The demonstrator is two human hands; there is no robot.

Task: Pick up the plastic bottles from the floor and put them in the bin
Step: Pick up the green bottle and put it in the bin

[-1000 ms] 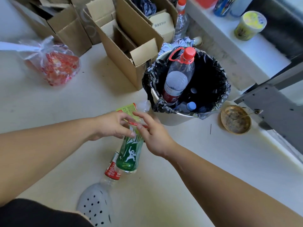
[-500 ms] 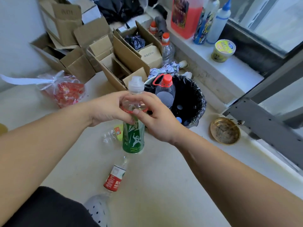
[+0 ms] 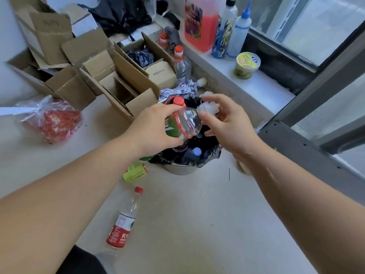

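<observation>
Bottle in hand: green-labelled bottle [image 3: 177, 126] tipped on its side over the bin [image 3: 183, 169], clear neck and white cap [image 3: 209, 107] pointing toward the window side.
Left hand: the left hand [image 3: 154, 128] is wrapped round the labelled body of that bottle, fingers curled over it from above.
Right hand: the right hand [image 3: 227, 123] sits at the neck end, fingers loosely spread; thumb tip touches the clear shoulder, index finger arches over the cap (whether it truly pinches the cap I cannot tell).
Bin: metal bin with a black liner [image 3: 211, 153], standing on the floor [image 3: 197, 224] near the sill wall; already inside are a large bottle with a red cap [image 3: 178, 100] and a smaller one with a blue cap [image 3: 196, 151].
Floor, near the bin's left rim: a crushed bottle with a yellow-green label [image 3: 135, 172], lying just beside the bin.
Floor, nearer the person: a clear water bottle with a red label [image 3: 124, 222] lying flat, red cap toward the bin, well apart from it.
Left edge of the floor: a plastic bag of red things [image 3: 53, 119].
Behind the bin: open cardboard boxes [image 3: 122, 80] and another red-capped bottle [image 3: 181, 64] standing upright.
Sill: a pink jug [image 3: 199, 22], two tall bottles, a yellow tub [image 3: 246, 65].
</observation>
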